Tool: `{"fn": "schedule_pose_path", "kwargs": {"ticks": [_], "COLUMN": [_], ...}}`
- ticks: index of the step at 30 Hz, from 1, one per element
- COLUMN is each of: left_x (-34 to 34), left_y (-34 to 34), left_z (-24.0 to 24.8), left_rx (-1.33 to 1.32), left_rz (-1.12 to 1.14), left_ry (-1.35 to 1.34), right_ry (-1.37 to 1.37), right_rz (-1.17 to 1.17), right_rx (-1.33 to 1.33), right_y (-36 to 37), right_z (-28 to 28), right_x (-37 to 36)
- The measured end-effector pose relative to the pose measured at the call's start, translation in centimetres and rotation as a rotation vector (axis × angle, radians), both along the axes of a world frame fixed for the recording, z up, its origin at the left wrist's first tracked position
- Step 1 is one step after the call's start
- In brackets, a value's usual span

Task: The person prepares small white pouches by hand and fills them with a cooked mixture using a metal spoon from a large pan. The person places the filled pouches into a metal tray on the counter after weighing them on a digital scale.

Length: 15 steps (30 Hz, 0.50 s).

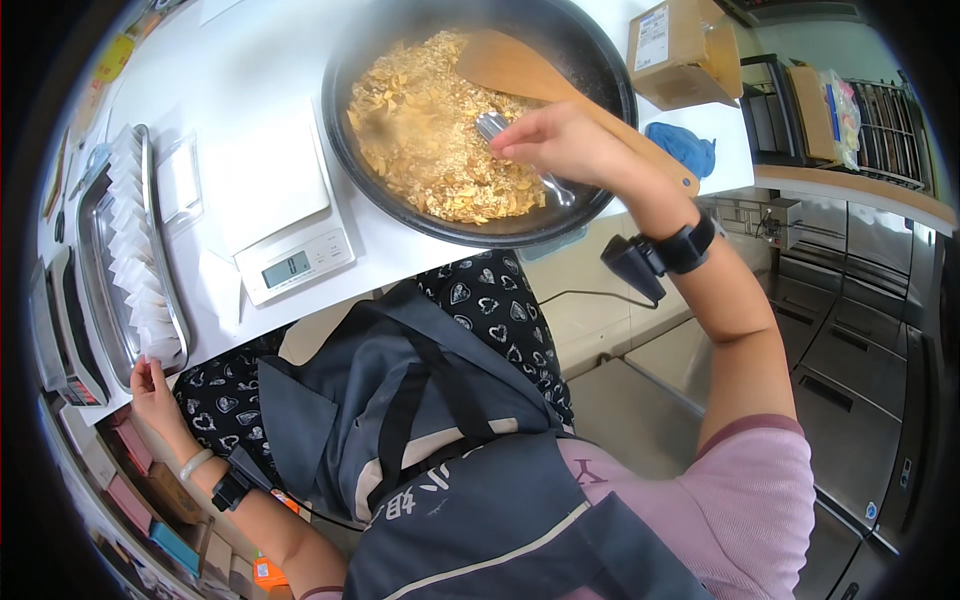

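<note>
the right hand (560, 140) has its fingertips (505, 150) pinched shut on the handle of a metal spoon (520, 155), thumb and first fingers closed around the upper part of the shaft. the spoon's bowl sits just ahead of the fingertips, lying in the toasted granola mix (430, 130), while the rest of the handle runs back under the hand toward the near rim. the spoon looks light, stiff and smooth, so a pinch high on the shaft, as here, should steer it well; a greasy or crumb-dusted handle could let it roll between the fingers. the mix itself reads as loose, dry flakes and grains, light and crumbly, likely to spill off a heaped spoon if it tilts.

the mix fills a wide black pan (345, 60) at the table edge, and a wooden spatula (520, 70) rests in it, blade on the mix, its handle passing beneath the right wrist and over the rim. the pan looks heavy and is best left where it stands.

the left hand (155, 390) is low at the near table edge, fingers loosely curled, gripping nothing, touching the corner of a steel tray (100, 290) holding a row of white paper sachets (135, 250). between tray and pan stands a white digital kitchen scale (290, 220) on the white table (230, 70). a cardboard box (680, 45) and a blue cloth (685, 145) lie beyond the pan.
</note>
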<state>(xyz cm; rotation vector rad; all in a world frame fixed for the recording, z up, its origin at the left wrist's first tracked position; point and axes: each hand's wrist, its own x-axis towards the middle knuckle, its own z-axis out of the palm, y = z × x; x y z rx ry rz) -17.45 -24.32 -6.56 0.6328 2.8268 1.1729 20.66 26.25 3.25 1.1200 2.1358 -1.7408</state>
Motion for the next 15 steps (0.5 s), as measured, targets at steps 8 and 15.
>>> {"fn": "schedule_pose_path", "kwargs": {"ticks": [8, 15], "left_x": [0.0, -0.5], "left_y": [0.2, -0.7], "left_z": [0.0, -0.5], "left_rx": [0.029, 0.009], "left_rz": [0.015, 0.008], "left_ry": [-0.04, -0.033], "right_ry": [-0.012, -0.002], "right_rz": [0.291, 0.316], "right_rx": [0.458, 0.509], "right_y": [-1.2, -1.0], "right_z": [-3.0, -3.6], "right_x": [-1.1, -1.2]}}
